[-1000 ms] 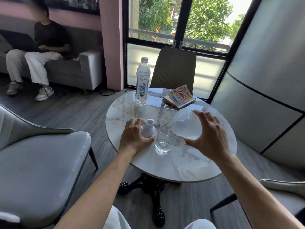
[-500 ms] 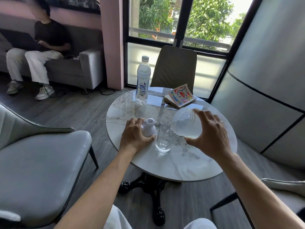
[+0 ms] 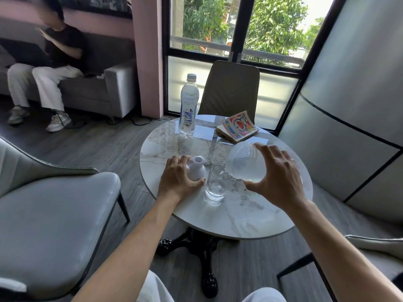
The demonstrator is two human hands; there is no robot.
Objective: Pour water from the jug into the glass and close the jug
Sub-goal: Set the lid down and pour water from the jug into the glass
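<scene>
My right hand (image 3: 280,177) grips a translucent frosted jug (image 3: 245,163) and holds it tipped to the left, its mouth over the rim of a clear glass (image 3: 216,185). The glass stands upright on the round marble table (image 3: 239,216) with a little water at its bottom. Just left of the glass, my left hand (image 3: 177,179) rests on the table, curled around the jug's white lid (image 3: 196,171), which lies on the tabletop.
A capped plastic water bottle (image 3: 188,107) stands at the table's far left, and a colourful book (image 3: 238,126) lies at the far right. Grey armchairs flank the table. A brown chair (image 3: 229,88) stands behind it, and a person sits on the sofa (image 3: 96,90) at the left.
The jug stays tipped over the glass and both hands hold their places. The person on the sofa has raised a hand.
</scene>
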